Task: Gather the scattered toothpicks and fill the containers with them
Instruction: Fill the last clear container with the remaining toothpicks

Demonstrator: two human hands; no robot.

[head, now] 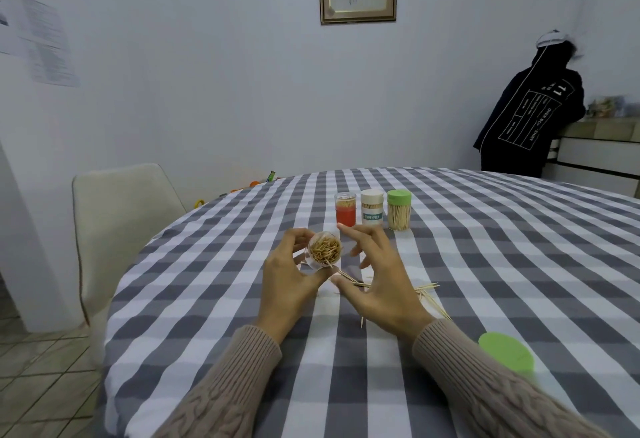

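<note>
My left hand (287, 285) grips a clear open container (325, 250) packed with toothpicks, tilted so its mouth faces me. My right hand (379, 281) hovers just right of it with fingers spread and holds nothing. Loose toothpicks (427, 288) lie scattered on the checked tablecloth under and to the right of my right hand. Three capped containers stand in a row behind: a red one (345, 209), a white one labelled toothpick (372, 208) and one with a green lid (399, 209). A loose green lid (506, 353) lies near my right forearm.
The round table (485, 247) carries a grey and white checked cloth. A pale chair (117, 226) stands at the left edge. A person in a dark hooded top (530, 115) stands at a counter at the back right.
</note>
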